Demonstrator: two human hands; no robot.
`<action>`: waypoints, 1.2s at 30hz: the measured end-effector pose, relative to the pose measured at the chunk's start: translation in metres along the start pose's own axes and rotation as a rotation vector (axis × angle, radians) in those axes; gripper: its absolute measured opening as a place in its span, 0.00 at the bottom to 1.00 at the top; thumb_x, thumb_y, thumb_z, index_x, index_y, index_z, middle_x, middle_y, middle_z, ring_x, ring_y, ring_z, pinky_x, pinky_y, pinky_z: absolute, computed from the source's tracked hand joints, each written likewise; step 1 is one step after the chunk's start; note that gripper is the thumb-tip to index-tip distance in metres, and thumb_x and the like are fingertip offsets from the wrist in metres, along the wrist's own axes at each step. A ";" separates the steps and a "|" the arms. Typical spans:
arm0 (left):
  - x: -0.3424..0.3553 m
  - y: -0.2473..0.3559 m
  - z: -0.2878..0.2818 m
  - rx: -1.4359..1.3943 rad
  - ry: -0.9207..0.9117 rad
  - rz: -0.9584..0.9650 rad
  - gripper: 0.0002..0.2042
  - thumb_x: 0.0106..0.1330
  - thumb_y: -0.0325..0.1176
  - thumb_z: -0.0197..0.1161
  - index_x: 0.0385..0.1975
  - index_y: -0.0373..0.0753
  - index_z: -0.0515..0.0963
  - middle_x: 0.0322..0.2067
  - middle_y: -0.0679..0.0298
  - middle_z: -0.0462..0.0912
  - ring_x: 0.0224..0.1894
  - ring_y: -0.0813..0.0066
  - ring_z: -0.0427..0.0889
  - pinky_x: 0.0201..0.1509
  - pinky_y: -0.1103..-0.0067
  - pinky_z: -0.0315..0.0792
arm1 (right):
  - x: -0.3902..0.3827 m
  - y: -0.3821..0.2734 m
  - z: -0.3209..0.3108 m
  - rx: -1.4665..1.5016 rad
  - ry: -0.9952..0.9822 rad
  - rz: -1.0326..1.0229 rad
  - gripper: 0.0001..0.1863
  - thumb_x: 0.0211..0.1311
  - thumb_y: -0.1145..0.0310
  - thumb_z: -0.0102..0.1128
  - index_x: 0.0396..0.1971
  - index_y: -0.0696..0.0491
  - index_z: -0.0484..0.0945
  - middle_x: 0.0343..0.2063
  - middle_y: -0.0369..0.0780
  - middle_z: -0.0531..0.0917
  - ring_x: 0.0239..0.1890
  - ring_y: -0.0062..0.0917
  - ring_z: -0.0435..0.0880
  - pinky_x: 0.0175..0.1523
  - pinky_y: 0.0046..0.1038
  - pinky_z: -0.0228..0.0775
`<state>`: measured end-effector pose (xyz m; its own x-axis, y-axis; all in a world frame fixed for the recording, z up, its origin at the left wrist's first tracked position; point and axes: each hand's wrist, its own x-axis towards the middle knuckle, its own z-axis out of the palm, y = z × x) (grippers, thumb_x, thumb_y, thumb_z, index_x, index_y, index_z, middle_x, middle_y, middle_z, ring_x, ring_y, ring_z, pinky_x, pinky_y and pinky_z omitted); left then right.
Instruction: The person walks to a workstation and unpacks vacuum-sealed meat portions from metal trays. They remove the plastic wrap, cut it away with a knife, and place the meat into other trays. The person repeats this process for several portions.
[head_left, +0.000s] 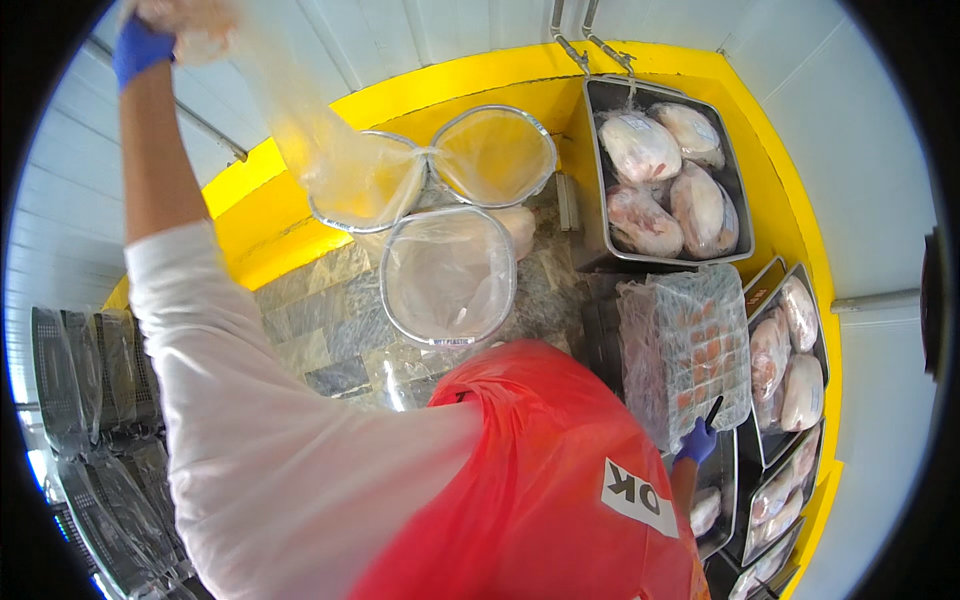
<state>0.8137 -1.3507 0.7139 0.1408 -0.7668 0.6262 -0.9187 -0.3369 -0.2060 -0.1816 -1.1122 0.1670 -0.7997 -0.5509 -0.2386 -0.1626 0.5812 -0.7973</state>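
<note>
My left hand [145,50], in a blue glove, is raised at the upper left and closed on clear plastic film [285,110]. The film trails down toward a round bin and is smeared by motion. A pale, crumpled bunch of it sits beside the fingers. On the right, my blue-gloved right hand [695,441] is closed around a slim black tool [714,411]; its kind is unclear. That hand is at the near edge of a film-covered stack [705,350] with reddish pieces showing in rows through the plastic.
Three bag-lined round bins [450,340] stand on the tiled floor. A grey tub [745,250] holds several bagged poultry carcasses [640,147]. More trays of bagged carcasses [803,392] line the right wall. Black crates [65,375] are stacked at left. Yellow kerbing [240,215] edges the walls.
</note>
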 end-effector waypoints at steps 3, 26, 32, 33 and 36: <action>-0.069 -0.046 0.168 -1.980 0.364 -0.563 0.12 0.72 0.38 0.54 0.46 0.39 0.79 0.39 0.62 0.82 0.41 0.68 0.82 0.46 0.72 0.79 | -0.006 0.008 0.004 0.009 -0.023 -0.004 0.11 0.60 0.67 0.65 0.32 0.60 0.76 0.21 0.36 0.74 0.17 0.20 0.69 0.19 0.29 0.59; -0.293 0.458 0.410 -1.128 -0.449 -0.137 0.22 0.71 0.39 0.63 0.57 0.27 0.75 0.37 0.52 0.84 0.36 0.66 0.82 0.42 0.74 0.76 | -0.139 0.065 -0.061 -0.303 0.219 0.061 0.18 0.56 0.57 0.69 0.31 0.59 0.79 0.24 0.48 0.82 0.27 0.34 0.80 0.37 0.39 0.72; -0.398 0.667 0.343 -1.204 -0.718 0.328 0.22 0.67 0.41 0.64 0.55 0.32 0.78 0.50 0.46 0.83 0.52 0.52 0.83 0.59 0.65 0.74 | -0.126 0.083 -0.081 -0.217 0.258 0.031 0.18 0.58 0.60 0.70 0.32 0.61 0.79 0.23 0.44 0.81 0.26 0.27 0.76 0.35 0.35 0.70; -0.422 0.697 0.307 -1.163 -0.777 0.408 0.23 0.67 0.43 0.64 0.56 0.33 0.77 0.52 0.46 0.82 0.54 0.51 0.81 0.62 0.64 0.73 | -0.118 0.091 -0.087 -0.175 0.264 0.049 0.16 0.59 0.61 0.69 0.33 0.60 0.78 0.22 0.43 0.80 0.26 0.26 0.75 0.35 0.34 0.70; -0.472 0.762 0.200 -1.100 -0.797 0.897 0.27 0.66 0.45 0.63 0.61 0.36 0.74 0.59 0.44 0.77 0.61 0.46 0.75 0.68 0.60 0.68 | -0.091 0.103 -0.093 -0.008 0.374 -0.019 0.14 0.61 0.64 0.68 0.34 0.59 0.78 0.24 0.43 0.81 0.26 0.26 0.76 0.35 0.33 0.71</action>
<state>0.1212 -1.3549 0.1110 -0.7319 -0.6814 0.0097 -0.5625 0.6121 0.5559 -0.1793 -0.9467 0.1579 -0.9523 -0.3053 -0.0036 -0.1826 0.5788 -0.7947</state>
